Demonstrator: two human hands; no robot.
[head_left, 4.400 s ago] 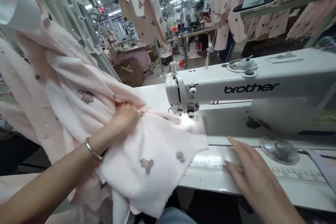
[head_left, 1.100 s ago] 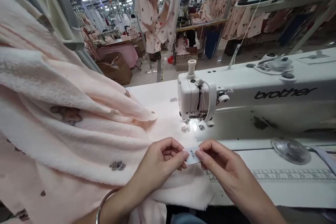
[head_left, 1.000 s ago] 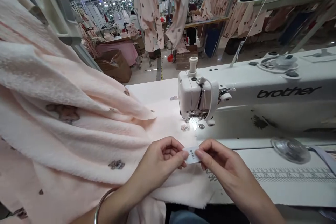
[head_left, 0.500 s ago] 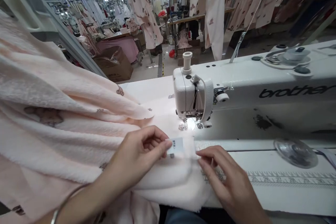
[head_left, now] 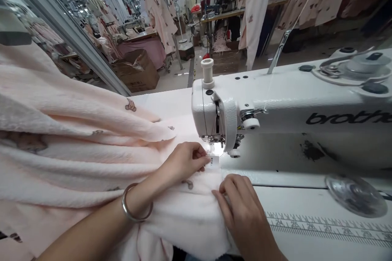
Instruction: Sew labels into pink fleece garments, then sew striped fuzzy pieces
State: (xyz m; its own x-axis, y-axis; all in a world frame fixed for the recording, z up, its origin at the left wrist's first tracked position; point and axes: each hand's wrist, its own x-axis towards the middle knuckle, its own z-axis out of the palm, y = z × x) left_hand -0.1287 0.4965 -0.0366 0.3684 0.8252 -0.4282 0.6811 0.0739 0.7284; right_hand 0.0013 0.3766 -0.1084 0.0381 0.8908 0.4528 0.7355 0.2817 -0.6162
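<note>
Pale pink fleece fabric [head_left: 190, 212] with printed bears lies in folds under my forearm and runs up to the sewing machine [head_left: 208, 110]. Between the thumb and fingers of my left hand [head_left: 182, 165] is the edge of a small white label [head_left: 214, 162], which lies on the fabric just in front of the lit needle area. My right hand [head_left: 245, 212] is at the fabric's right edge, its thumb and curled forefinger closed on the cloth there. The fingertips' exact grip is partly hidden. A metal bangle [head_left: 127, 204] circles my left wrist.
A printed ruler [head_left: 327, 228] runs along the table front at the right, below a clear round plastic disc [head_left: 355, 195]. Behind the machine are a cardboard box [head_left: 137, 73], hanging pink garments [head_left: 257, 16] and other workstations. A metal post [head_left: 79, 45] slants at the left.
My left hand has moved the label forward and right, closer to the needle. My right hand has shifted slightly left along the fabric edge. The camera view has also shifted.
</note>
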